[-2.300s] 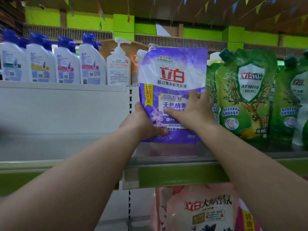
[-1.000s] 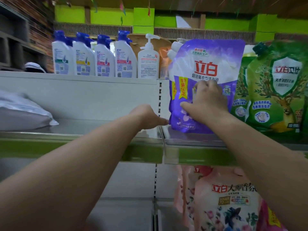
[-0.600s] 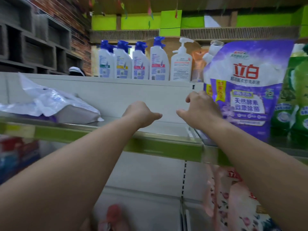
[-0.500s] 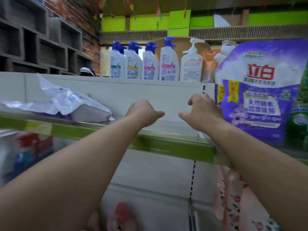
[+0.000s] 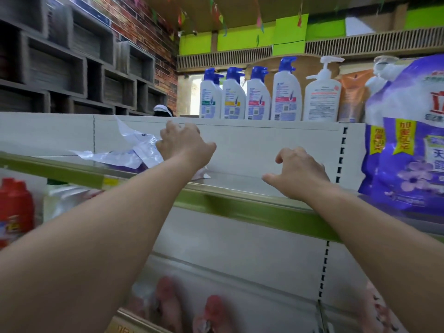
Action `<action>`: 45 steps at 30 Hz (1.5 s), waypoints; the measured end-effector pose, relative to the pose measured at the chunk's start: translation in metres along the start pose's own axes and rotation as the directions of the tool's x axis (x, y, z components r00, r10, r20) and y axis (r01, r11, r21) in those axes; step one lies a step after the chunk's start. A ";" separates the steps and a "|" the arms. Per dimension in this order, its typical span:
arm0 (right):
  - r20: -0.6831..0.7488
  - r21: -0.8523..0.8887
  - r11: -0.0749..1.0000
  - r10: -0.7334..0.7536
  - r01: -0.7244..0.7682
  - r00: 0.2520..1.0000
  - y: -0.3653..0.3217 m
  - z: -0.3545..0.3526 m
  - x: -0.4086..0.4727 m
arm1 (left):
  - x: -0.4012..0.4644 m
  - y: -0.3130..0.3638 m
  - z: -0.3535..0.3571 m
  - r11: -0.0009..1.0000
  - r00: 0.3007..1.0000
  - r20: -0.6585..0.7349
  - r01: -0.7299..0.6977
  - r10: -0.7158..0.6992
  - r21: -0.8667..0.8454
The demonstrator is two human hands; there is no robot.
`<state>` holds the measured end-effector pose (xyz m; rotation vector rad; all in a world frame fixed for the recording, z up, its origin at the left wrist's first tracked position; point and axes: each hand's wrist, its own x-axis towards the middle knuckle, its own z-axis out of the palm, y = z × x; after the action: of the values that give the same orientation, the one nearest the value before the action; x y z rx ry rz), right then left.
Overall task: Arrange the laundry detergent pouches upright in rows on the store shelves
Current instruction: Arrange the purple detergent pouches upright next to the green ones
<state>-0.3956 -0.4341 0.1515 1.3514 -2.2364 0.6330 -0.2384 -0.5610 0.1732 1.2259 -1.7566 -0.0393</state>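
Observation:
A purple laundry detergent pouch (image 5: 408, 145) stands upright at the right end of the green-edged shelf (image 5: 240, 207). At the left, a pack wrapped in clear crinkled plastic (image 5: 125, 155) lies flat on the same shelf, with purple showing underneath. My left hand (image 5: 182, 145) is at the pack's right end, fingers bent against the plastic; whether it grips the wrap is hidden. My right hand (image 5: 295, 174) hovers over the bare shelf between pack and pouch, fingers spread, holding nothing.
White shampoo bottles with blue caps (image 5: 249, 94) and a white pump bottle (image 5: 322, 92) line the top ledge behind. A red-capped bottle (image 5: 14, 210) sits lower left. Pink pouches (image 5: 168, 306) lie on the shelf below. A brick wall with grey cubbies is at left.
Both hands let go of the upright purple pouch and moved left. My left hand has reached the plastic-wrapped pack; my view has turned left.

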 end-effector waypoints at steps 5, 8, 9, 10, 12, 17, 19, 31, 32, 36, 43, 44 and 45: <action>0.016 0.037 0.999 0.020 -0.020 1.000 0.002 0.000 0.000 | 0.022 -0.034 -0.005 0.976 0.974 -0.071 0.213 -0.216 -0.037; 0.041 0.036 0.999 0.022 -0.024 0.999 0.000 0.000 0.000 | 0.031 -0.050 -0.005 0.900 0.914 -0.009 0.397 -0.405 -0.178; 0.047 0.036 0.999 0.024 -0.026 0.999 0.000 0.000 0.000 | 0.032 -0.054 -0.004 0.868 0.891 0.021 0.446 -0.453 -0.221; 0.050 0.038 0.999 0.027 -0.029 0.998 0.000 0.000 0.000 | 0.033 -0.056 -0.003 0.834 0.870 0.054 0.486 -0.490 -0.260; 0.053 0.042 0.999 0.031 -0.034 0.998 0.000 0.000 0.000 | 0.034 -0.057 0.001 0.773 0.834 0.122 0.546 -0.539 -0.322; 0.071 0.044 0.998 0.038 -0.041 0.997 0.001 0.000 0.000 | 0.036 -0.057 0.008 0.755 0.832 0.205 0.553 -0.515 -0.352; 0.074 0.044 0.998 0.040 -0.043 0.996 0.001 0.000 0.001 | 0.040 -0.058 0.006 0.776 0.836 0.232 0.549 -0.498 -0.313; 0.076 0.041 0.998 0.044 -0.047 0.996 0.001 0.000 0.000 | 0.037 -0.039 0.025 0.756 0.825 0.215 0.565 -0.523 -0.330; 0.077 0.044 0.998 0.045 -0.048 0.996 0.002 0.001 0.000 | 0.037 -0.039 0.026 0.754 0.824 0.210 0.566 -0.526 -0.332; 0.078 0.048 0.997 0.051 -0.055 0.996 0.001 0.000 0.000 | 0.038 -0.039 0.027 0.747 0.822 0.211 0.569 -0.530 -0.344; 0.074 0.043 0.998 0.051 -0.054 0.996 0.000 0.001 0.002 | 0.022 -0.024 0.027 0.859 0.915 0.082 0.400 -0.396 -0.320; 0.074 0.044 0.997 0.053 -0.056 0.996 0.000 0.000 0.002 | 0.019 -0.020 0.027 0.879 0.930 0.059 0.361 -0.362 -0.312; 0.072 0.049 0.997 0.055 -0.059 0.996 0.000 0.000 0.002 | 0.016 -0.016 0.027 0.895 0.943 0.042 0.328 -0.331 -0.304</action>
<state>-0.3966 -0.4352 0.1524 1.3586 -2.3371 0.6756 -0.2467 -0.5936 0.1610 1.2725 -1.4475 -0.4877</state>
